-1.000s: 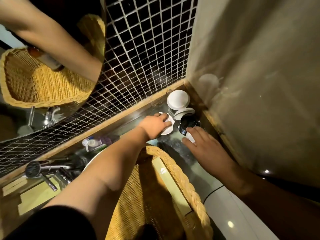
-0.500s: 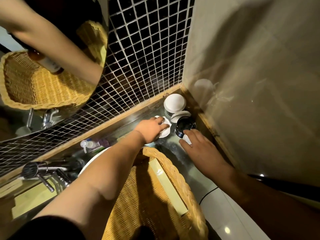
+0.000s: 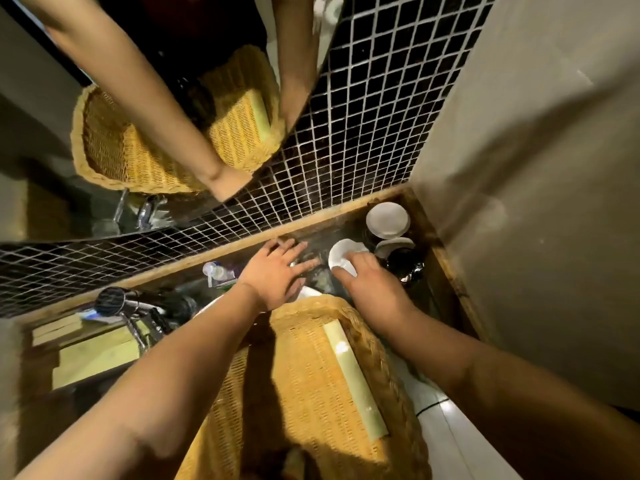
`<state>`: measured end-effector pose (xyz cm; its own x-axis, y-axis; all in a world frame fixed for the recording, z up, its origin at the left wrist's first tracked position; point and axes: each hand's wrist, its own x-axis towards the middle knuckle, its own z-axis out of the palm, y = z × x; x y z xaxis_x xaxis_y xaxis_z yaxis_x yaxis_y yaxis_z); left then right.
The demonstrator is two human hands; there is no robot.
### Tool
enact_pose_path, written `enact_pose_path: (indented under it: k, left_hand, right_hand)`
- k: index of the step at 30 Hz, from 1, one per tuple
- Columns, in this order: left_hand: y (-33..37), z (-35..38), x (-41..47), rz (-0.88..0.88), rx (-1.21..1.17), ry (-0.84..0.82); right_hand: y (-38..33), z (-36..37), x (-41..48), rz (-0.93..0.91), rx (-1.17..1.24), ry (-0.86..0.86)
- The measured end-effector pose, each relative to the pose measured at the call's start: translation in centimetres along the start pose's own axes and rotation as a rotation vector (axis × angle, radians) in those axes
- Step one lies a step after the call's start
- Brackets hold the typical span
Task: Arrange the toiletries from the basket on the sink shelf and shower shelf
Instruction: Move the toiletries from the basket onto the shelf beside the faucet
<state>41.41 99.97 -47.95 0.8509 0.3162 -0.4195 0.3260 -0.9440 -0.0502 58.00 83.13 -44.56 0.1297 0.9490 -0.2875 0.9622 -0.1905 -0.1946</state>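
A yellow wicker basket (image 3: 377, 344) sits below me on the sink with a pale green box (image 3: 353, 375) inside. On the shiny sink shelf (image 3: 311, 240) in the right corner stand a white-lidded jar (image 3: 388, 220), a second white lid (image 3: 393, 244) and a dark jar (image 3: 405, 265). My right hand (image 3: 374, 289) grips a white-lidded jar (image 3: 341, 256) on the shelf. My left hand (image 3: 277, 275) hovers just left of it, fingers spread, holding nothing.
A small pump bottle (image 3: 216, 271) lies on the shelf to the left. A chrome tap (image 3: 121, 301) stands at the left. The black mosaic wall (image 3: 363, 116) and a mirror (image 3: 138, 98) rise behind the shelf; a plain wall (image 3: 536, 202) closes the right side.
My left hand let go of the white-lidded jar and drew back left, opening. My right hand moved off the dark jar and took hold of the white-lidded jar.
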Motion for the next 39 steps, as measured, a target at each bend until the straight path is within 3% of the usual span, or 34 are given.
enact_pose_path:
  k: [16, 30, 39]
  left_hand:
    - [-2.7, 2.3, -1.1, 0.032, -0.056, -0.024]
    - [-1.9, 2.3, -0.5, 0.026, -0.058, -0.097]
    - [-1.7, 1.8, -0.9, -0.161, -0.164, -0.155]
  right_hand:
    - [1.1, 3.2, 5.9, 0.01, -0.103, -0.154]
    - [2.9, 6.0, 5.4, -0.021, -0.044, -0.08]
    - [2.6, 6.6, 5.0, 0.047, 0.008, -0.172]
